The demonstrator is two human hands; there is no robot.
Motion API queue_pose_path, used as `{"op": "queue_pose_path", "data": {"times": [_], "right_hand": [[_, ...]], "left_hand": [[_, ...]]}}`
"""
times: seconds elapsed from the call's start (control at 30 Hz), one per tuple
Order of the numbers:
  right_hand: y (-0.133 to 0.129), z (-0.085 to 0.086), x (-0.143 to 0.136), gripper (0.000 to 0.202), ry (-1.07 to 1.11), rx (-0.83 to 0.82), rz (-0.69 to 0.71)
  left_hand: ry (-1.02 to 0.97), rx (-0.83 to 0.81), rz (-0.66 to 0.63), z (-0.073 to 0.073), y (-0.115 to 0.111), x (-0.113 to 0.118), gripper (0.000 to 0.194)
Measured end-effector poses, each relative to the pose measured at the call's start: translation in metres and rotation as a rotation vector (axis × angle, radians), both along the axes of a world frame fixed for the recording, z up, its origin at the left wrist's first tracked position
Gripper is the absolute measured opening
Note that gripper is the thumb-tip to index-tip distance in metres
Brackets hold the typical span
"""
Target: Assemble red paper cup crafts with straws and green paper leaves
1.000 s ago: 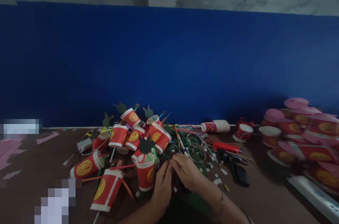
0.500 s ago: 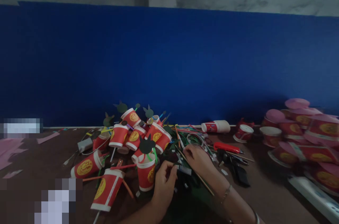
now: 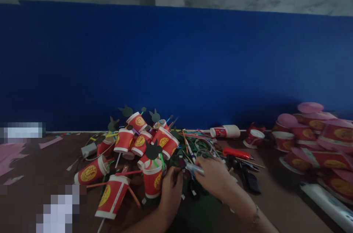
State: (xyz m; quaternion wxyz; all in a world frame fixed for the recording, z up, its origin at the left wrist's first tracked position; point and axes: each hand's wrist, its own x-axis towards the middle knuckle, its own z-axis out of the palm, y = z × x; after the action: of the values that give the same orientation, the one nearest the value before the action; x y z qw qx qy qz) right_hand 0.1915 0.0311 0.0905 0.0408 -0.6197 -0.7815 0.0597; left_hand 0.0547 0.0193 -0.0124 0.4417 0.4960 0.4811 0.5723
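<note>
My right hand (image 3: 215,176) is closed around a pale, slim tool (image 3: 195,168), perhaps a glue gun or pen, whose tip points left. My left hand (image 3: 171,185) is pinched close to that tip; the small dark thing at its fingertips is too unclear to name. Just left of my left hand stands a red paper cup (image 3: 152,179) with a dark rabbit-shaped cutout (image 3: 153,150) and green strips at its top. Below and between my hands lie dark green paper (image 3: 198,211) and small white scraps.
Several red cups (image 3: 123,140) with cutouts are heaped at left. Tangled strips, sticks and a red-handled tool (image 3: 237,153) lie behind and right of my hands. Pink-topped cups (image 3: 335,130) and a white power strip (image 3: 328,205) are at far right. A blue panel (image 3: 176,67) rises behind.
My right hand has moved down and now grips the pale tool, which was lying between my hands. My left hand has barely shifted.
</note>
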Motion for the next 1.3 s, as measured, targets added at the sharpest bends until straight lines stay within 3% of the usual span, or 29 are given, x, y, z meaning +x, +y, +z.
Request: {"op": "queue_pose_path", "data": {"times": [0.13, 0.27, 0.5, 0.67, 0.83, 0.93, 1.3], "right_hand": [[-0.01, -0.002, -0.008, 0.02, -0.03, -0.045, 0.052], [-0.009, -0.009, -0.014, 0.019, -0.057, -0.016, 0.02], [-0.007, -0.003, -0.014, 0.023, -0.054, -0.027, -0.034], [-0.005, -0.007, -0.012, 0.028, 0.117, -0.015, -0.069], [-0.004, -0.01, -0.015, 0.014, 0.172, -0.097, -0.032], [-0.002, -0.013, -0.017, 0.018, 0.149, -0.08, -0.033], [0.002, -0.02, -0.019, 0.018, 0.098, -0.085, -0.037]], "left_hand": [[-0.023, 0.047, -0.015, -0.001, 0.001, 0.0, 0.031], [0.015, 0.0, -0.024, -0.001, 0.002, -0.003, 0.03], [0.032, -0.006, -0.022, -0.005, 0.001, -0.003, 0.029], [0.03, 0.023, 0.002, -0.009, -0.001, -0.001, 0.029], [-0.013, 0.035, -0.007, -0.005, -0.001, 0.0, 0.031], [-0.012, 0.001, -0.044, -0.002, -0.003, -0.001, 0.032], [0.01, -0.023, 0.004, 0.001, -0.003, 0.001, 0.041]]}}
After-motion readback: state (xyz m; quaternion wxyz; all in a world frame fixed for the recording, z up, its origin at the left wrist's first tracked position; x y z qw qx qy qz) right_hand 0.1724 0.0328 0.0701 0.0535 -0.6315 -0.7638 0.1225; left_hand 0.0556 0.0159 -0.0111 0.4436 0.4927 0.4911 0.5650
